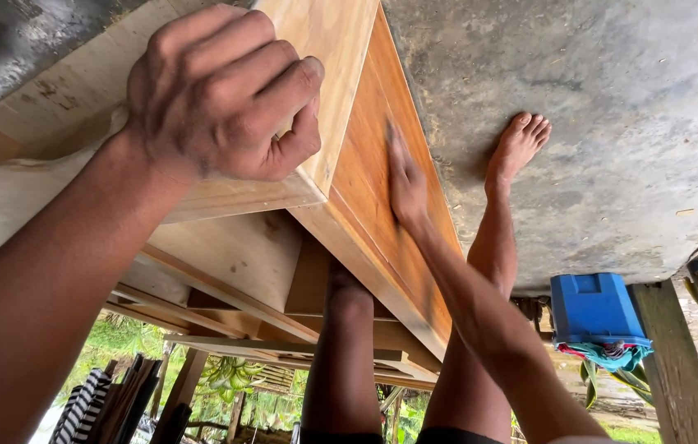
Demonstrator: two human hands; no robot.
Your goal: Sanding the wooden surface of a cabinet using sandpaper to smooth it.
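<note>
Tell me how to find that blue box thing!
Start at the big grey concrete floor. Follow it to the brown wooden post at its edge. The blue plastic box sits beside that post on colourful cloth; nothing else there is bright blue and square.

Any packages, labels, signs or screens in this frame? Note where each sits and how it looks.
No labels, signs or screens show.
Blue plastic container: right side, on the concrete floor's edge beside a wooden post; boxy, ribbed lid, with teal and pink cloth next to it.

Bare concrete floor (612, 123) right of the wooden box (365, 164); blue container (595, 308) by the wooden post (677, 362)
</note>
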